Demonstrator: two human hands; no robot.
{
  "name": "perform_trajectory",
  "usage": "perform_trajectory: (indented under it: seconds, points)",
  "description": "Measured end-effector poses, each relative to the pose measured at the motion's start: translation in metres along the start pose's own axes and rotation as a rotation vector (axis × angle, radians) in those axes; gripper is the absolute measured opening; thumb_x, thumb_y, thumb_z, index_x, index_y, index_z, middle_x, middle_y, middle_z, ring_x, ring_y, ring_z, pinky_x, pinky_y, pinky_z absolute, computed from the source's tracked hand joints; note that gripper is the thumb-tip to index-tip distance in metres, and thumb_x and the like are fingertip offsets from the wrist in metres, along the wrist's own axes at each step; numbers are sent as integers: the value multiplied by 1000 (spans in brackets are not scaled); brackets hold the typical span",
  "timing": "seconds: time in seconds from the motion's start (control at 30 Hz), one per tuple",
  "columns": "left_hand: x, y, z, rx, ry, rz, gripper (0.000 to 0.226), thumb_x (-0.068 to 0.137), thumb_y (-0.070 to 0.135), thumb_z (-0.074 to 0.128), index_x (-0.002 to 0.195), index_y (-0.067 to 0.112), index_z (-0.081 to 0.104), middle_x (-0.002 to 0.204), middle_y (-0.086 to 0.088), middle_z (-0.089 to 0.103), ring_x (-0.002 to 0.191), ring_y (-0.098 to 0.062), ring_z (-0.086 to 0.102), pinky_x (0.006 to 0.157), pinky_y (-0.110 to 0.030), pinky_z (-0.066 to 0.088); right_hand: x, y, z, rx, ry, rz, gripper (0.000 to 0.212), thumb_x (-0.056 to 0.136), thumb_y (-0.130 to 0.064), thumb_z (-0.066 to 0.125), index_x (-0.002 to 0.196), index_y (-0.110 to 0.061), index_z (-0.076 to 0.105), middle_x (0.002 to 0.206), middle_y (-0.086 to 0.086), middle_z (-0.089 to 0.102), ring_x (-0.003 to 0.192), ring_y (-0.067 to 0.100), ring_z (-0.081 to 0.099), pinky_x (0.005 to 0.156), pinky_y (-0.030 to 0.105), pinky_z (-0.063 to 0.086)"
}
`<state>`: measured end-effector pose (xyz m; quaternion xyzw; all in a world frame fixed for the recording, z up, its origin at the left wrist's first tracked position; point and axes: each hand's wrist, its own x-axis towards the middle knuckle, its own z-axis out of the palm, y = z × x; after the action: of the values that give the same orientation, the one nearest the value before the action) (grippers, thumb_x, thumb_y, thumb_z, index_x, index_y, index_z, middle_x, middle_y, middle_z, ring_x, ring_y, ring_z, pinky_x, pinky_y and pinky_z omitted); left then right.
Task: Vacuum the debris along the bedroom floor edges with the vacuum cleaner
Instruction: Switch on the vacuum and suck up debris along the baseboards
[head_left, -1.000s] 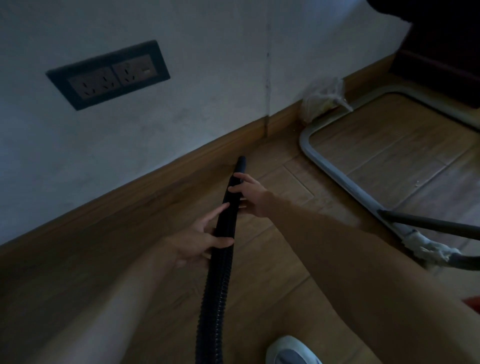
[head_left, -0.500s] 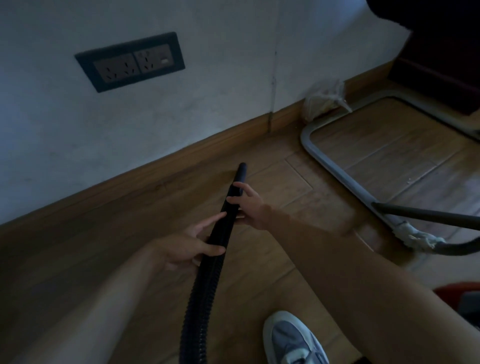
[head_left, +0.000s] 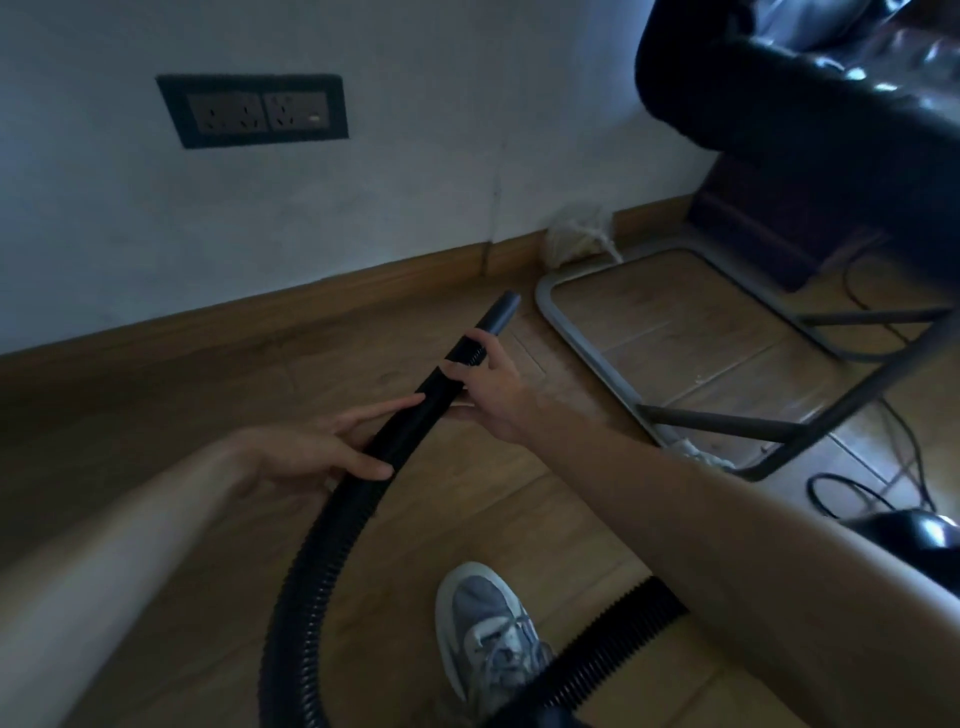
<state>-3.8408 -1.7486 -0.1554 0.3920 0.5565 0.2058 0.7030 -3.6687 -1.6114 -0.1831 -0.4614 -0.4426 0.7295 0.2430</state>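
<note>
Aiming vacuum hose (head_left: 311, 561) | right hand (head_left: 488, 387) clamped behind nozzle (head_left: 501, 312), nearer | left hand (head_left: 317, 452) flat against it | axis slants toward skirting board (head_left: 260, 322)

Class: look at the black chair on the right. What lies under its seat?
Its grey tube frame rests on the wood floor, with loose cables beside it. The seat hides the floor further back.
</note>
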Motion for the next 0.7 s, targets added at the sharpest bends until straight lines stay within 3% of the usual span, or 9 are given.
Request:
perform_trajectory:
  seconds: [0.1,0.2,0.37,0.47,0.57,0.7]
  points:
    - [-14,7,17,16,-29,25,83,80,13,79,129,69,43,145,5,42,111,-34,65,97,-61,49,-21,-12,-6,-23,-11,-23,65,95,-1,61,147,-30,35,125,12,54,103,31,66,82,51,60]
    - [-27,16,23,29,-5,57,83,78,18,80,131,69,41,144,5,43,113,-35,64,97,-61,49,-34,-25,-2,-17,-44,-29,64,95,-2,61,146,-31,35,126,12,54,104,32,66,74,44,62]
    - [-32,30,34,41,23,7,81,85,10,74,129,70,42,138,18,41,118,-26,62,92,-54,55,-42,-27,-6,47,-16,-9,64,94,-1,62,144,-33,36,132,14,51,107,33,65,74,45,62]
    - [-35,41,53,35,41,-32,80,85,7,71,131,67,43,136,14,46,117,-21,63,94,-52,55,-58,-31,-17,69,12,40,65,93,-1,63,143,-32,36,131,12,51,105,30,65,69,40,63]
    - [-47,54,77,0,22,-50,80,84,7,72,133,64,44,138,8,46,115,-21,63,92,-50,56,-82,-42,-24,55,37,78,67,92,-1,65,143,-34,36,132,10,49,107,28,62,75,43,62]
    - [-72,78,108,80,9,-1,77,84,14,76,132,65,44,143,15,44,125,-3,50,89,-25,55,-126,-64,-31,54,82,124,71,90,0,66,142,-37,35,135,12,46,113,33,59,75,46,62]
